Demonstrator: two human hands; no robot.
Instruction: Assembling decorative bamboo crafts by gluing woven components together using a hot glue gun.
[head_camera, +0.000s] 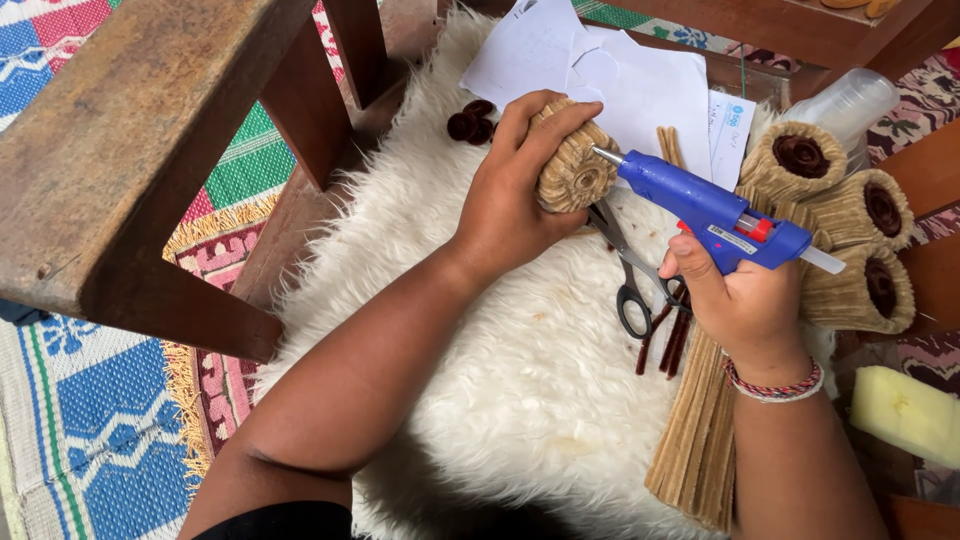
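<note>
Both hands (510, 195) (745, 295) closed: coil (575, 165), glue gun (715, 215).

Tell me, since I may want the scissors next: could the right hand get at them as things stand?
Probably not at once. The scissors lie open on the white fur just beside the right hand, nothing covering them, but that hand is full with the blue glue gun.

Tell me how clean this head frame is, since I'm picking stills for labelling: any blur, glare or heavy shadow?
Head view: even daylight, no glare; left hand, tan roll and blue glue gun in the right hand are sharp; soft shadow under the forearms on the white fur; wooden chair arm slightly soft.
</note>
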